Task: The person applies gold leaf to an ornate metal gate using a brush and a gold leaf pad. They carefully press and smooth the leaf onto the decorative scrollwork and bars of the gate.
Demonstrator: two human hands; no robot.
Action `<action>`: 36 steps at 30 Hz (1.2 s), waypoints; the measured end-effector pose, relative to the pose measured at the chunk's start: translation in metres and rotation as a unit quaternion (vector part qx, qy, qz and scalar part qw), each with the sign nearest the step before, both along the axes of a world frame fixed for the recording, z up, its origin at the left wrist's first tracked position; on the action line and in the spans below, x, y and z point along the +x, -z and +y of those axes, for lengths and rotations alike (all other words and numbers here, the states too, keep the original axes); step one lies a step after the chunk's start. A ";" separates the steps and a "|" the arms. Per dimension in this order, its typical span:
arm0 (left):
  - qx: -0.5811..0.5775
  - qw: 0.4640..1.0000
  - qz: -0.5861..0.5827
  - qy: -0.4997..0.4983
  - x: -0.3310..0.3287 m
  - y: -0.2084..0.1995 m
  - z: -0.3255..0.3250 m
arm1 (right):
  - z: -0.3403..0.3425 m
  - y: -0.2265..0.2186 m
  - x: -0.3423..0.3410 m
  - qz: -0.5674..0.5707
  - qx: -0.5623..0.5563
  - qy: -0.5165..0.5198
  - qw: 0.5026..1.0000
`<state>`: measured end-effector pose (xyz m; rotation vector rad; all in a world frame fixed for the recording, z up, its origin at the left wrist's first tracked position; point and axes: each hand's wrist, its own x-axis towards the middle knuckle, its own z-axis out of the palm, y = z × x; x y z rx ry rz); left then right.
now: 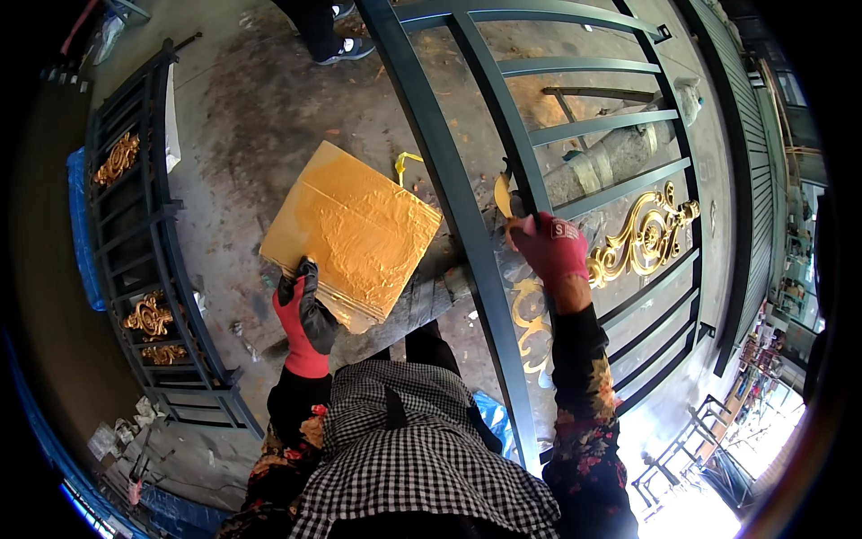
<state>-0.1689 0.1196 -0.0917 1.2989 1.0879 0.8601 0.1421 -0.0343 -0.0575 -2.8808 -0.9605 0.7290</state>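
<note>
My left hand (pixel 305 310), in a red glove with a black-coated palm, grips the lower left edge of a square board (pixel 355 234). It looks like layered cardboard, and a thick, wrinkled gold coating covers its top. My right hand (pixel 552 250), in a red glove, is closed at a dark bar of the metal railing panel (pixel 462 225). From its fingers sticks a small curved flat tool (pixel 504 195), smeared gold; its exact kind is unclear. A gold scroll ornament (pixel 648 230) sits between the bars just right of this hand, and another gold scroll (pixel 532 325) shows below it.
At the left stands another dark railing panel (pixel 166 225) with gold ornaments. Wrapped material (pixel 611 162) lies on the floor beneath the near panel, and a yellow strip (pixel 404 165) is beyond the board. A person's shoe (pixel 348 50) shows at the top. Dark slatted panelling (pixel 754 180) stands at right.
</note>
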 end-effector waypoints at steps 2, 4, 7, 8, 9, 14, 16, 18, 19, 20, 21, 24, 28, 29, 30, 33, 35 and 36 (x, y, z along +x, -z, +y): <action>0.025 0.999 0.036 0.020 -0.002 0.003 0.001 | -0.007 0.006 0.000 0.024 0.060 0.015 0.998; -0.071 0.997 -0.003 0.025 0.001 -0.001 0.004 | -0.004 0.010 -0.001 0.038 0.136 0.028 0.990; -0.136 0.985 -0.108 -0.022 0.011 -0.010 0.003 | 0.002 0.008 -0.010 -0.003 0.076 -0.054 0.996; -0.138 0.985 -0.102 -0.023 0.011 -0.010 0.003 | 0.000 0.005 -0.010 0.000 0.053 -0.069 0.996; -0.140 0.985 -0.097 -0.024 0.009 -0.010 0.003 | -0.004 0.002 -0.011 0.003 0.031 -0.084 0.996; -0.118 0.989 -0.083 -0.015 0.002 -0.001 0.000 | -0.015 -0.003 -0.013 -0.048 0.133 -0.103 0.985; -0.052 0.998 -0.041 0.019 0.002 0.002 -0.002 | -0.019 0.013 -0.015 -0.068 0.119 -0.151 0.979; 0.050 0.998 0.012 0.041 0.003 0.001 -0.002 | -0.023 0.020 -0.015 -0.076 0.105 -0.194 0.972; 0.048 0.998 0.016 0.041 0.003 0.000 -0.002 | -0.030 0.019 -0.014 -0.076 0.096 -0.209 0.970; 0.045 0.998 0.019 0.039 0.003 0.000 -0.002 | -0.035 0.016 -0.014 -0.076 0.086 -0.226 0.967; -0.018 0.999 -0.003 0.026 0.002 -0.001 -0.001 | -0.037 0.012 -0.014 -0.085 0.128 -0.239 0.959; -0.131 0.990 -0.052 0.006 0.006 -0.009 0.000 | -0.029 0.006 -0.015 -0.124 0.199 -0.195 0.952; -0.108 0.989 -0.095 -0.016 0.012 -0.004 -0.003 | -0.036 0.022 -0.015 -0.094 0.146 -0.227 0.958; -0.086 0.995 -0.054 0.008 0.010 -0.003 -0.002 | -0.039 0.016 -0.015 -0.102 0.165 -0.218 0.957; -0.064 0.997 -0.013 0.031 0.005 -0.001 0.000 | -0.037 0.011 -0.015 -0.110 0.182 -0.194 0.958; -0.117 0.992 -0.044 0.007 0.013 -0.009 -0.002 | -0.023 0.008 -0.017 -0.139 0.232 -0.136 0.953; -0.126 0.990 -0.066 -0.003 0.015 -0.010 -0.002 | -0.018 0.017 -0.011 -0.162 0.223 -0.135 0.952; -0.097 0.994 -0.051 0.010 0.014 -0.005 -0.001 | -0.017 0.020 -0.010 -0.173 0.219 -0.133 0.951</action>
